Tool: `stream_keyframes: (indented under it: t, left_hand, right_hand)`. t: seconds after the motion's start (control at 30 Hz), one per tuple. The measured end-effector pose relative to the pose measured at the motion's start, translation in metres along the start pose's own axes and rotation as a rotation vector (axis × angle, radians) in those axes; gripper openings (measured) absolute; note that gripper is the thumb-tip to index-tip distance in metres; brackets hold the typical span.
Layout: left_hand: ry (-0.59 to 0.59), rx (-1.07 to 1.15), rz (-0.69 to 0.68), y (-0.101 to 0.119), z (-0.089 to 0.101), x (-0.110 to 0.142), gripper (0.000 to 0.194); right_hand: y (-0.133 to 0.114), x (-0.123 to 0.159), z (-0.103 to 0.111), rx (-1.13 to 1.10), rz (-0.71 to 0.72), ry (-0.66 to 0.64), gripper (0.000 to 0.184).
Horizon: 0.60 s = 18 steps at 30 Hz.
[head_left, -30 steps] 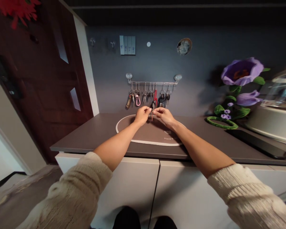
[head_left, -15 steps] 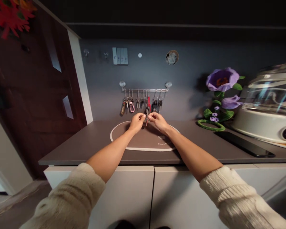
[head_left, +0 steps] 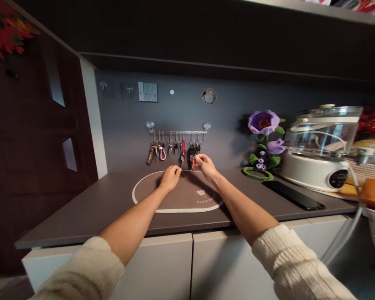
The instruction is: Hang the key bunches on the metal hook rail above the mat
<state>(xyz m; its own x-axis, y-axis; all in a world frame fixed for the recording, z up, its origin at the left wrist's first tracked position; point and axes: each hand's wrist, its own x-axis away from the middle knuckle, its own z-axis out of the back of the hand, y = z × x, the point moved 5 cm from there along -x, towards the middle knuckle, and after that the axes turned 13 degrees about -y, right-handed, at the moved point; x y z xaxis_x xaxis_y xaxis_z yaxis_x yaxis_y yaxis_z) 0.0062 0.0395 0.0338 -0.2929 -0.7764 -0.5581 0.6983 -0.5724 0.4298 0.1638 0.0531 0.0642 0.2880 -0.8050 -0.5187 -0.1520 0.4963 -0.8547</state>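
Note:
My right hand (head_left: 206, 166) pinches a key ring with a small red piece (head_left: 193, 163) hanging from it, just above the far edge of the oval mat (head_left: 145, 204). Lower and to the left, my left hand (head_left: 170, 177) has its fingertips pressed together; whatever they hold, if anything, is too small to make out. Behind both hands, several bunches of keys (head_left: 171, 148) hang from hooks on a clear wall rail (head_left: 178, 132). Among them are a pink loop (head_left: 163, 154) and a red strap (head_left: 183, 146).
To the right stand a purple crocheted flower (head_left: 263, 123) with a green ring base and a white appliance with a clear top (head_left: 312, 171). A black phone (head_left: 295, 195) lies before them. A dark shelf (head_left: 206, 46) overhangs the counter (head_left: 81, 208).
My hands have moved apart, the left one lower and away from the key ring, which now hangs from my right hand alone. The view has shifted up and to the right.

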Motion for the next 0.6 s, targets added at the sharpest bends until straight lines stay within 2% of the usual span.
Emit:
stream_keyframes:
  t: [0.1,0.33,0.6]
  left_hand:
    - [-0.034,-0.006,0.003,0.0,-0.003,0.0,0.022]
    - [-0.073,0.016,0.016,0.001,-0.007,0.0,0.022]
    - [-0.087,-0.006,0.029,-0.001,-0.007,0.0,0.021]
  right_hand:
    - [-0.01,-0.006,0.014,0.018,-0.058,0.043,0.035]
    - [-0.031,-0.031,0.05,-0.047,-0.152,0.25,0.017]
    - [-0.037,-0.061,0.065,-0.108,-0.16,0.295,0.014]
